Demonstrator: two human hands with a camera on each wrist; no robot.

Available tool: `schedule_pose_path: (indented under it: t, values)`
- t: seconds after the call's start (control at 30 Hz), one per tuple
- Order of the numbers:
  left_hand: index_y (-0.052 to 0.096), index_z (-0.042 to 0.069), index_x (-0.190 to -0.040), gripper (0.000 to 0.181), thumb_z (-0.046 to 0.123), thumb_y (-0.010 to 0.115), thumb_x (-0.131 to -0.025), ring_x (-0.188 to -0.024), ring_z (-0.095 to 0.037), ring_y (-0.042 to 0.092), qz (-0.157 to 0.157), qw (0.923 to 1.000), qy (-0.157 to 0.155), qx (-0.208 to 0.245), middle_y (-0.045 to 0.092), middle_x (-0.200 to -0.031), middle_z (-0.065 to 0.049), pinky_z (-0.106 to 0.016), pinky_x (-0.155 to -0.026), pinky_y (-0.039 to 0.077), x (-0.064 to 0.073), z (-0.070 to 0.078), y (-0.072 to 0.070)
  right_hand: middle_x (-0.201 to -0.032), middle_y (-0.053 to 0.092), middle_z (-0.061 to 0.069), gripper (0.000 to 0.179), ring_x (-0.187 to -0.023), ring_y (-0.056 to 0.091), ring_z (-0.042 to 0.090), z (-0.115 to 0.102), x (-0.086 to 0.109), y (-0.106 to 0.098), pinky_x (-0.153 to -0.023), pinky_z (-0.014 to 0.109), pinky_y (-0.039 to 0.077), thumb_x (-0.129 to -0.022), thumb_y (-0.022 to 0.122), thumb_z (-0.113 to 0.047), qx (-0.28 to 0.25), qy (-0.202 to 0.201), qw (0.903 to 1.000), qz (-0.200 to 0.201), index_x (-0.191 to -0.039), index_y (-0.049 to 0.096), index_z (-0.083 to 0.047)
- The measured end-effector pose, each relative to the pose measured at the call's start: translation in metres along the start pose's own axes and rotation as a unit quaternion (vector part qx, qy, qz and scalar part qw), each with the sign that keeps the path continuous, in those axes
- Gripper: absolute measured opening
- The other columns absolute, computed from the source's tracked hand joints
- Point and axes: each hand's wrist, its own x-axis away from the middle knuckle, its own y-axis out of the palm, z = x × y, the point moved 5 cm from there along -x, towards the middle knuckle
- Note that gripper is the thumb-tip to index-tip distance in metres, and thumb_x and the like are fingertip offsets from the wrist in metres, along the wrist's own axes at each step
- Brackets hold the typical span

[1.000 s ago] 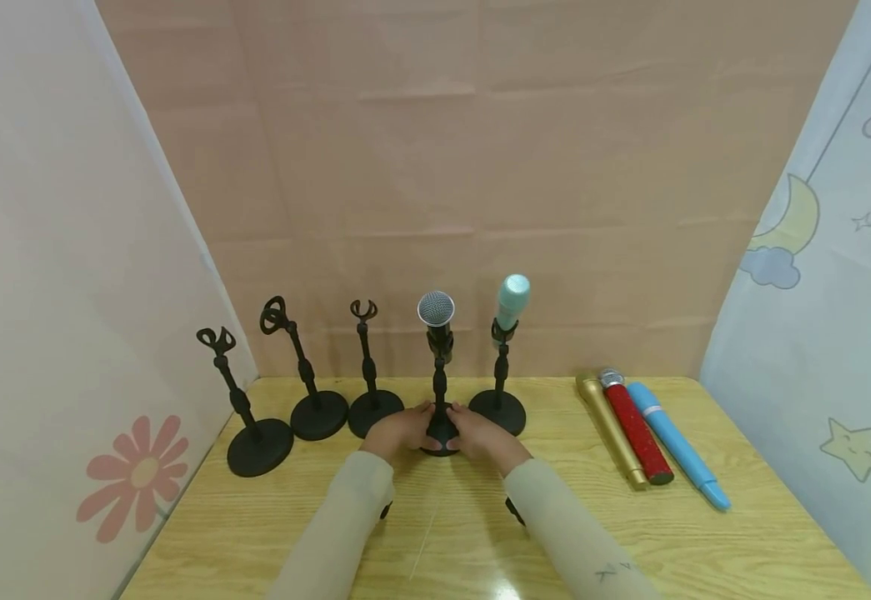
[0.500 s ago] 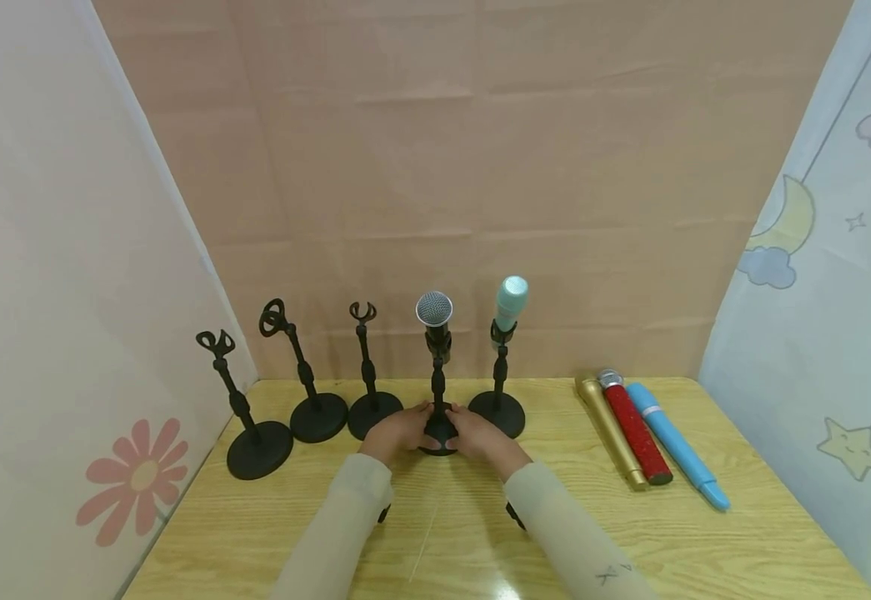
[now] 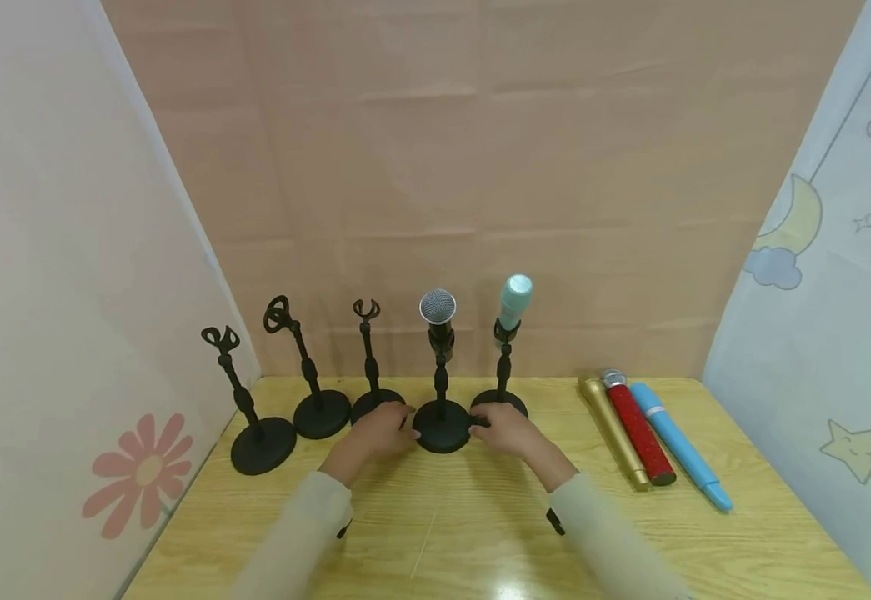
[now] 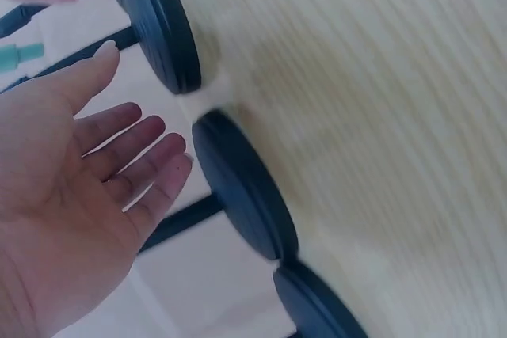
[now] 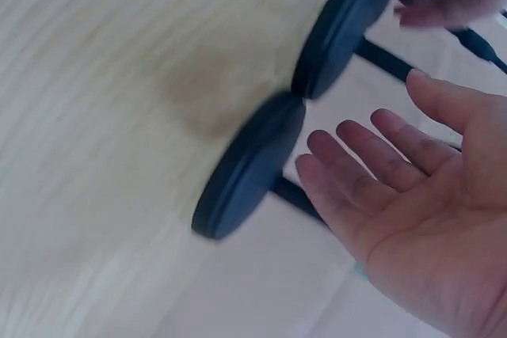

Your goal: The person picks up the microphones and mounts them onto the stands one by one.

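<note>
A microphone (image 3: 438, 307) with a silver mesh head and dark body sits in the clip of a black tabletop stand (image 3: 443, 429), which stands upright on its round base. My left hand (image 3: 384, 429) is just left of that base, fingers loosely extended, palm facing it. On the other side, my right hand (image 3: 508, 429) is held likewise, in front of the stand bearing a turquoise microphone (image 3: 516, 296). Both wrist views show the left palm (image 4: 71, 187) and right palm (image 5: 436, 211) holding nothing, apart from the round bases (image 4: 162, 25).
Left of the hands are several empty black stands, including one with a U-shaped clip (image 3: 367, 310) and one at the far left (image 3: 263, 446). Gold (image 3: 615, 433), red (image 3: 639, 433) and blue (image 3: 681, 446) microphones lie on the wooden table (image 3: 435, 533). Walls enclose the back and sides.
Both hands have let go of the middle stand's base and moved apart, left hand leftward, right hand rightward. The stand with the silver-headed microphone stays in place.
</note>
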Motion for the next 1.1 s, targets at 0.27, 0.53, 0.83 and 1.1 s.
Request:
schedule_pose_path:
  t: [0.27,0.53,0.83,1.1]
  values:
    - [0.063,0.006,-0.135,0.048,0.036,0.068,-0.098,-0.128,-0.036,0.055,0.007,0.9984,-0.051,-0.025,0.061,-0.137,-0.014,-0.053,-0.103,0.048,0.016,-0.025,-0.017,-0.144,0.053,0.026,0.051,-0.134,0.048,0.046,0.032,0.019,-0.031,-0.108,0.059,0.042,-0.100,0.065,-0.019,-0.004,0.028,0.9996,-0.006,-0.143,0.052,0.004]
    - [0.059,-0.001,-0.136,0.057,0.036,0.072,-0.095,-0.130,-0.041,0.052,0.022,0.9944,-0.099,-0.030,0.059,-0.136,-0.022,-0.053,-0.102,0.049,0.016,-0.050,-0.020,-0.144,0.049,0.033,0.062,-0.132,0.047,0.052,0.060,0.036,-0.049,-0.105,0.062,0.042,-0.097,0.067,-0.021,0.026,0.059,0.9979,-0.001,-0.146,0.044,0.010]
    - [0.051,-0.006,-0.143,0.069,0.037,0.073,-0.094,-0.136,-0.046,0.043,0.024,0.9940,-0.105,-0.015,0.049,-0.144,-0.029,-0.057,-0.107,0.043,0.013,-0.068,-0.019,-0.140,0.050,0.037,0.062,-0.128,0.049,0.053,0.086,0.046,-0.068,-0.104,0.062,0.043,-0.097,0.065,-0.020,0.049,0.080,0.9954,0.019,-0.142,0.044,0.016]
    - [0.046,-0.005,-0.147,0.072,0.039,0.071,-0.096,-0.140,-0.047,0.038,0.019,0.9946,-0.102,0.005,0.042,-0.151,-0.029,-0.060,-0.110,0.039,0.011,-0.074,-0.014,-0.142,0.046,0.039,0.065,-0.129,0.046,0.056,0.112,0.051,-0.082,-0.104,0.064,0.042,-0.097,0.064,-0.023,0.070,0.106,0.9911,0.040,-0.142,0.042,0.018]
